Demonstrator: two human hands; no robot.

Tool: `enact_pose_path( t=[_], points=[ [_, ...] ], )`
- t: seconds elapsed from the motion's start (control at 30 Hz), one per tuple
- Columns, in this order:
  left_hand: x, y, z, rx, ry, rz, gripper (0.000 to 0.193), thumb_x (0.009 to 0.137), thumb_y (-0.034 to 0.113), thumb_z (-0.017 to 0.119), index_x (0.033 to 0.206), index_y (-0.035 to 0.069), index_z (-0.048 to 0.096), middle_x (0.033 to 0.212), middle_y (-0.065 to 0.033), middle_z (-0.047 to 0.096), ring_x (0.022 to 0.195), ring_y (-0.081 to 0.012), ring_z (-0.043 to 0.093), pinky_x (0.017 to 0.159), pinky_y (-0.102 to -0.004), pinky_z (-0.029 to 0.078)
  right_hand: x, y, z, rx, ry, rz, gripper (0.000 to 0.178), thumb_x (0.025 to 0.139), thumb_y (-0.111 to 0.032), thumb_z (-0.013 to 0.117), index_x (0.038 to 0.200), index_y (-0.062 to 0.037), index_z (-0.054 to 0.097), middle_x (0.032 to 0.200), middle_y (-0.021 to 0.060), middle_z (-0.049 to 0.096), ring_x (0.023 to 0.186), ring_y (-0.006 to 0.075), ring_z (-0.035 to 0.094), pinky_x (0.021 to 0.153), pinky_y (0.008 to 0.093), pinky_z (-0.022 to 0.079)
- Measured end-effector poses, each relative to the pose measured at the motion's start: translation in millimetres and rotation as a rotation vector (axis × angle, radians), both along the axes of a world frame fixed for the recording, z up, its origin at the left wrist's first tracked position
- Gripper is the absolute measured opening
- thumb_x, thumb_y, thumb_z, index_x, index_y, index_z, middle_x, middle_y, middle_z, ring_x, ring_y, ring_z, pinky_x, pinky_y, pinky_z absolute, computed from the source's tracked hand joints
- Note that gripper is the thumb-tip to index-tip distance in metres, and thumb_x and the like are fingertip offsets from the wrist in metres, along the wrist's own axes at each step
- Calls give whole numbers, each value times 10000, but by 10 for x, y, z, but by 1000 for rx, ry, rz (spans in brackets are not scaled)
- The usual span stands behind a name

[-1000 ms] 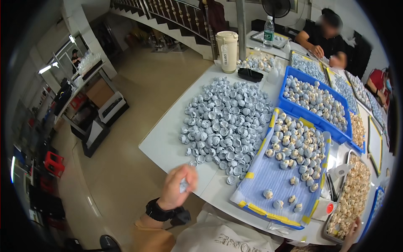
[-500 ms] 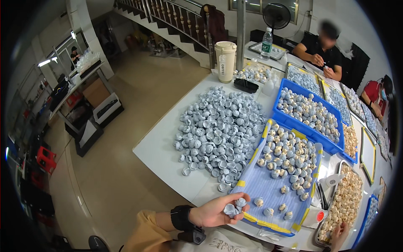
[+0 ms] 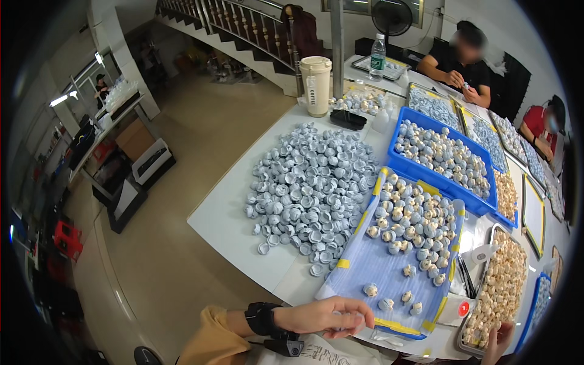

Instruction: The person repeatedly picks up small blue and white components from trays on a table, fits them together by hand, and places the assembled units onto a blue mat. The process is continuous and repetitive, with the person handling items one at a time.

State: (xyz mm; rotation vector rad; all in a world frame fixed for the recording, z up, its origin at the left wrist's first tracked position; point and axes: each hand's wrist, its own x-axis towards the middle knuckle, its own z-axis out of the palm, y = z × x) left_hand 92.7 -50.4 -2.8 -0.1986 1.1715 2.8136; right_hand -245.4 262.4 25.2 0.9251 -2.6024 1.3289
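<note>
dim left side, black curved rim

A white worktop (image 3: 225, 213) runs from the middle of the frame to the right, its bare corner at centre left. Directly on it, at centre, lies a heap of pale blue-grey cups (image 3: 310, 188). Above stand a beige lidded tumbler (image 3: 316, 91), a black container (image 3: 348, 120) and a small translucent bottle (image 3: 381, 120). Right of the heap are a blue bin (image 3: 394, 160) and, below it, a lined tray (image 3: 353, 277) edged with yellow tape. At lower right lies a metal tray (image 3: 477, 287), beside a white container with a red disc (image 3: 464, 309).
</note>
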Motion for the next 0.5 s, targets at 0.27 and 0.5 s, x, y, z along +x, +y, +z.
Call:
enact_pose_path(
  t=[0.27, 0.5],
  points=[
    [-277, 262, -103, -182, 118, -88, 350, 965, 337, 439, 1176, 71, 524, 804, 22, 500, 650, -22, 424, 567, -178, 358, 1677, -1573, 458, -284, 188, 1043, 261, 652, 63, 665, 905, 27, 611, 880, 184, 648, 798, 346, 615, 718, 389, 494],
    [-331, 278, -38, -443, 296, 79, 408, 908, 346, 553, 1163, 32, 500, 1005, -19, 524, 979, -111, 461, 904, -284, 352, 1717, -1620, 296, -311, 108, 953, 284, 637, 32, 695, 912, -13, 637, 949, 154, 642, 864, 335, 597, 755, 388, 475]
  ],
)
